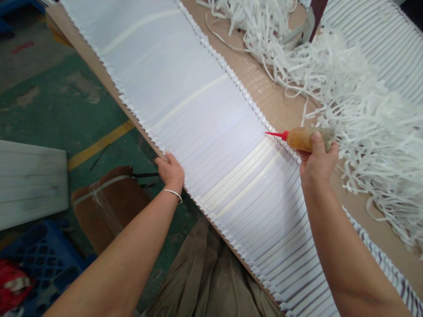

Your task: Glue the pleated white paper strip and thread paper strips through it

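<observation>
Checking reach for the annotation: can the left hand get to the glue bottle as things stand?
Probably yes. The left hand rests at the near edge of the pleated white sheet; only that flat sheet lies between it and the glue bottle. The right hand already grips the bottle, though.

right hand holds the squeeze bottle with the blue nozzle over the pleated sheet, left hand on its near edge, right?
Not quite: the head view shows the nozzle is red, not blue. The right hand does hold the squeeze bottle over the pleated sheet, and the left hand rests on its near edge.
</observation>
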`<state>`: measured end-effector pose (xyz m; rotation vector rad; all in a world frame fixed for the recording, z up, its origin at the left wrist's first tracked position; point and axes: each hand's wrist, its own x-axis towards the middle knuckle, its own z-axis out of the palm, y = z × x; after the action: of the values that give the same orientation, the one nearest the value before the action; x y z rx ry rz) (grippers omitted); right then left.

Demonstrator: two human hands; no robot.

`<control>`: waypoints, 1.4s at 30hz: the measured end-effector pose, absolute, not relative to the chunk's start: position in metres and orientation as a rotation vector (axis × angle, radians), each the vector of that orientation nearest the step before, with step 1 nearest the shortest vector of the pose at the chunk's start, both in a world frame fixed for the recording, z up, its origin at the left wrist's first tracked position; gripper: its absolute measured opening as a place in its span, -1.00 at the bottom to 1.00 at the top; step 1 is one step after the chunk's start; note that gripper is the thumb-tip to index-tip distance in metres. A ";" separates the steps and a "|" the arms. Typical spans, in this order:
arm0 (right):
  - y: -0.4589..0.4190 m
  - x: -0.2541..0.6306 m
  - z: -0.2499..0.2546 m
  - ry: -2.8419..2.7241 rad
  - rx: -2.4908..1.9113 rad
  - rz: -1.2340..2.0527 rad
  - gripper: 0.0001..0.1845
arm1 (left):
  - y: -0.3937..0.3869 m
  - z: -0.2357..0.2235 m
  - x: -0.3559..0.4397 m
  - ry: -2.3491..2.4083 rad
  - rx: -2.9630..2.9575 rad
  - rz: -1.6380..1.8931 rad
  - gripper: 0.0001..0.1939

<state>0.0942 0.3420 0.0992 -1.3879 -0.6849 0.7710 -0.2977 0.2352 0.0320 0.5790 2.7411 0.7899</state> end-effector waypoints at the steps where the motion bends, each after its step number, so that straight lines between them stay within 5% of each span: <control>1: 0.343 0.095 0.097 -0.682 -1.399 0.746 -0.44 | 0.235 0.032 -0.298 2.741 0.581 0.788 -0.81; 42: 0.154 -0.030 0.131 -1.269 -1.634 0.779 -0.36 | 0.232 0.035 -0.293 2.726 0.581 0.708 -0.69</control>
<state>-0.0299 0.1538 0.1307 -1.6340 -1.2692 0.7793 -0.2935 0.2320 0.0349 0.5812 2.7260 0.7079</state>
